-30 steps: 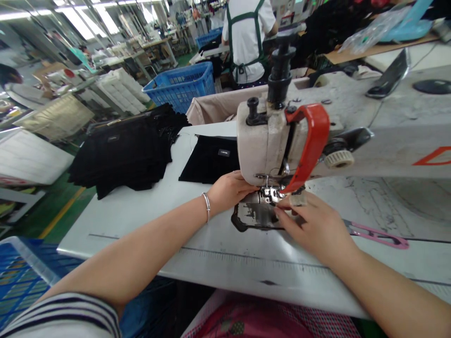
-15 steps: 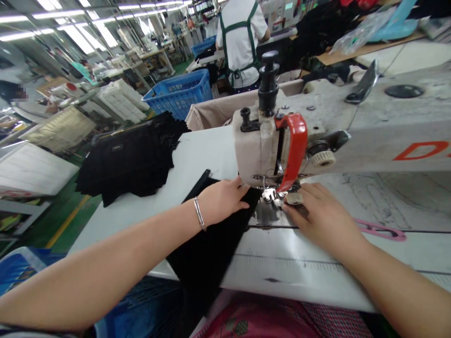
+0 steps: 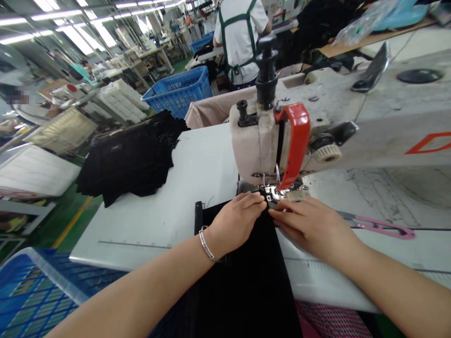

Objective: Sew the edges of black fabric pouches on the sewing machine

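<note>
Black cloth [image 3: 246, 272], likely soft and limp, lies pinned flat by the left hand [image 3: 234, 220] and right hand [image 3: 310, 225], fingers outstretched, at its top edge beside the sewing machine [image 3: 268, 141].

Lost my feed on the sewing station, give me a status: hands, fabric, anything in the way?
Left hand and right hand both flat on black fabric, fingertips at presser foot. Pink snips lie right of the hands, apart from them.
</note>
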A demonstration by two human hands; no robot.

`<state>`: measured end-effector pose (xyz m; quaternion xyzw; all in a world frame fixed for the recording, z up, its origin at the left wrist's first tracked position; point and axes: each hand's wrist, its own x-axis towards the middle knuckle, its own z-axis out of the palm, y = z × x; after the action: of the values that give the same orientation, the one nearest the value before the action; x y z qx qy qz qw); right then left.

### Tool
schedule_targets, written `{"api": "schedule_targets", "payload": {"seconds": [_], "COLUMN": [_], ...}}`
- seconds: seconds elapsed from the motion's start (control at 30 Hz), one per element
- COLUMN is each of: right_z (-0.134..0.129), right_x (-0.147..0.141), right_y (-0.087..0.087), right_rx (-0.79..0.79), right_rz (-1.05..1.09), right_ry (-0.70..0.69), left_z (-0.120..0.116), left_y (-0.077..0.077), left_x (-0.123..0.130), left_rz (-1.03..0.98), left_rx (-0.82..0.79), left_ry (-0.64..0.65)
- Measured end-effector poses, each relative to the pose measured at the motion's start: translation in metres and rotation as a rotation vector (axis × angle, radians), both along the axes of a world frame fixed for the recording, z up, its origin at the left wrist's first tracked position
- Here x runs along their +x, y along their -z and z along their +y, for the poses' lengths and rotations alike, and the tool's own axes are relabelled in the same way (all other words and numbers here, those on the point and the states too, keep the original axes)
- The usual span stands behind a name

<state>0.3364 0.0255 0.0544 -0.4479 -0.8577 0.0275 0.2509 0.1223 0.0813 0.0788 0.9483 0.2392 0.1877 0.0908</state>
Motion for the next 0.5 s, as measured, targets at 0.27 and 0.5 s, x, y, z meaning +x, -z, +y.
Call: {"api": "schedule_targets", "payload": {"seconds": [0.27,0.5], "right_z": [0.001,-0.004], "right_x": [-0.004,-0.004], "right_y": [0.003,-0.004], "right_rx": [-0.044,-0.059], "right_rz": [-0.031,0.063], "right_ry": [0.067,0.061], "left_z": [0.025,0.010], "left_y": [0.010,-0.020], "left_x": [0.002,-0.007], "left_rz": [-0.006,0.246], "left_rx": [0.019,-0.137], "left_ry": [-0.023,-0.009]}}
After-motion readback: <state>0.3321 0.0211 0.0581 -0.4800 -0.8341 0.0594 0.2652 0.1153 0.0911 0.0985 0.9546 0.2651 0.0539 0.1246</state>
